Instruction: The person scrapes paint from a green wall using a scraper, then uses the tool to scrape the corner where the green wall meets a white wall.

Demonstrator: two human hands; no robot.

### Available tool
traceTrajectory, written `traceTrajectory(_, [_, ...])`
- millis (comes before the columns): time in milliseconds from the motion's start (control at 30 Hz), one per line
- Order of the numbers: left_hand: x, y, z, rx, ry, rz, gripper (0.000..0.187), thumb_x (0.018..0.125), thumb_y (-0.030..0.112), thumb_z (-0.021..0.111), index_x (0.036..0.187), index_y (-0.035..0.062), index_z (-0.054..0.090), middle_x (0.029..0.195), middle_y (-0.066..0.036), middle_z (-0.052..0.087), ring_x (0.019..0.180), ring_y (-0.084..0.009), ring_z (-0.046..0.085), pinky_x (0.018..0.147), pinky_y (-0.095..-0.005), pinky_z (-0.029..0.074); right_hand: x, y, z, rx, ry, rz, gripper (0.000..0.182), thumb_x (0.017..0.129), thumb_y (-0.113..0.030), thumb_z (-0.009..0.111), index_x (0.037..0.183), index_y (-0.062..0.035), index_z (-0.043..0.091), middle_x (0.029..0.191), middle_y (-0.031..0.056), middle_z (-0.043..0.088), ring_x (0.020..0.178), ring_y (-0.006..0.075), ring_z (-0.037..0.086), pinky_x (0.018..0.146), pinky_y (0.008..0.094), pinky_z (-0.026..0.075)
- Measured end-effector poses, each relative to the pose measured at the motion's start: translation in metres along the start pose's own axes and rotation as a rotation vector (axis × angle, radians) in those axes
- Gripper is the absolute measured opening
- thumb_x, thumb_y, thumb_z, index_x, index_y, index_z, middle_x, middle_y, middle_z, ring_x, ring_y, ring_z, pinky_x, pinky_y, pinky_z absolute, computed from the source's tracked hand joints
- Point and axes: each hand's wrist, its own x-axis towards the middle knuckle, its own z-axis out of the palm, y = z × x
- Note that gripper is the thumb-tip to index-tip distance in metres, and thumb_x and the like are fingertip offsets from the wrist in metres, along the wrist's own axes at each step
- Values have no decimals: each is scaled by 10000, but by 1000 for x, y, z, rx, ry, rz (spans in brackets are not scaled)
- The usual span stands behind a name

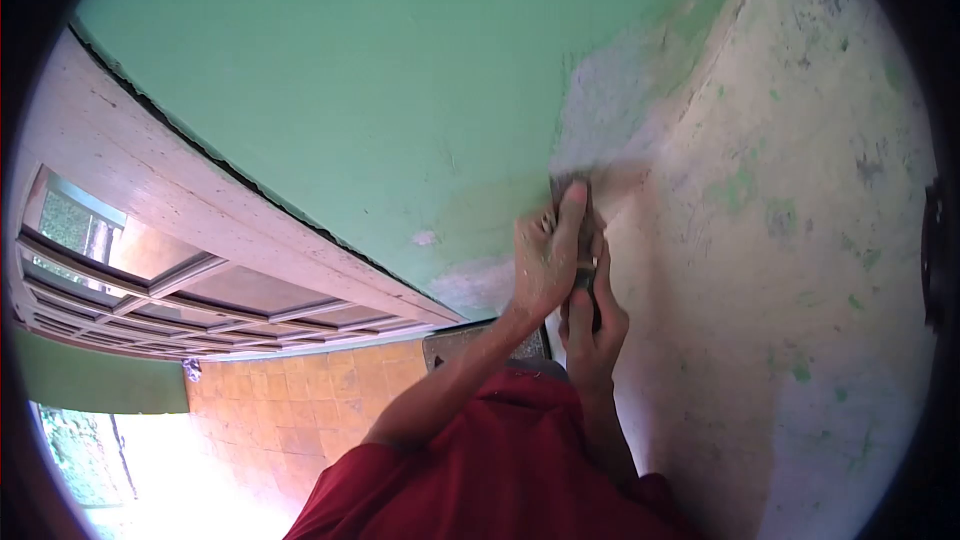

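A scraper [586, 268] with a dark handle is held up against the wall, its flat blade at the edge of a bare patch [607, 105] in the green paint. My left hand [548, 258] is closed around its upper part, with the thumb laid along the blade. Lower down, my right hand [594, 332] grips the handle. Much of the scraper is hidden by my fingers. Dust or paint flecks show on my left hand and forearm.
The green wall [350, 90] meets a pale, patchy wall [780, 240] at a corner on my right. To the left runs a pinkish frame [200, 160] beside a paned window [190, 285]. Orange tiles [290, 400] cover the floor below. A dark-edged surface [455, 343] is near my body.
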Motion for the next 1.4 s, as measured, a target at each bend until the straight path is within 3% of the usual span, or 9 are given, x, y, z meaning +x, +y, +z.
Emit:
traceTrajectory(67, [-3,-18,-4,11,25,-46,504,1059,331,480,694,6,602,551,-9,535,502,-69,483,461,-245,380,-6,16,-2,5,8,-34,546,981,-148,442,1463,99,370,1073,238,691,884,181,666,767,303,514])
traceTrajectory(300, [2,-18,-8,13,-34,-19,529,1037,420,517,735,0,628,569,-37,569,512,-94,521,475,-240,408,-3,13,-2,-42,22,-78,556,990,-167,467,1468,97,362,1103,249,690,926,221,684,791,319,517])
traceTrajectory(400, [1,-3,-3,14,-5,-39,528,1035,422,520,741,-2,632,572,-37,574,512,-94,521,476,-240,410,2,11,-1,-18,10,-72,554,997,-168,464,1478,85,356,998,193,701,819,192,674,721,312,521])
traceTrajectory(467, [1,15,3,11,-15,-17,522,1039,416,514,745,2,635,572,-34,574,515,-92,526,479,-239,413,4,-2,-1,41,-3,-11,548,992,-144,447,1490,66,354,839,105,663,657,123,599,603,281,487])
traceTrajectory(567, [-3,-4,-9,58,2,-60,502,1043,403,507,761,8,636,576,-32,575,518,-96,534,481,-240,418,-2,4,2,146,-37,-16,549,990,-132,435,1502,48,348,735,36,588,562,68,497,525,247,425])
traceTrajectory(667, [6,18,-3,40,-3,64,484,1043,396,509,776,11,634,582,-29,575,519,-95,539,481,-236,418,13,-9,3,121,-43,-90,558,995,-141,439,1510,44,333,722,27,587,555,59,494,517,237,417])
traceTrajectory(967, [6,23,0,29,-11,4,482,1051,320,490,720,-3,625,553,-9,561,514,-63,501,477,-246,393,11,-28,8,130,15,-25,573,1012,-166,439,1524,46,295,692,7,536,537,54,455,504,227,392])
traceTrajectory(1033, [7,23,-3,37,-87,4,485,1043,381,508,766,4,635,586,-36,582,528,-92,539,486,-238,417,0,-26,5,136,-3,-4,573,1010,-160,438,1522,52,294,695,6,535,541,55,457,506,226,392])
traceTrajectory(1400, [7,26,1,-19,-73,-31,520,1045,405,495,750,-1,634,566,-38,565,527,-98,548,499,-239,432,7,-24,0,31,-12,-19,568,996,-138,437,1501,89,308,771,43,591,612,68,499,558,241,414])
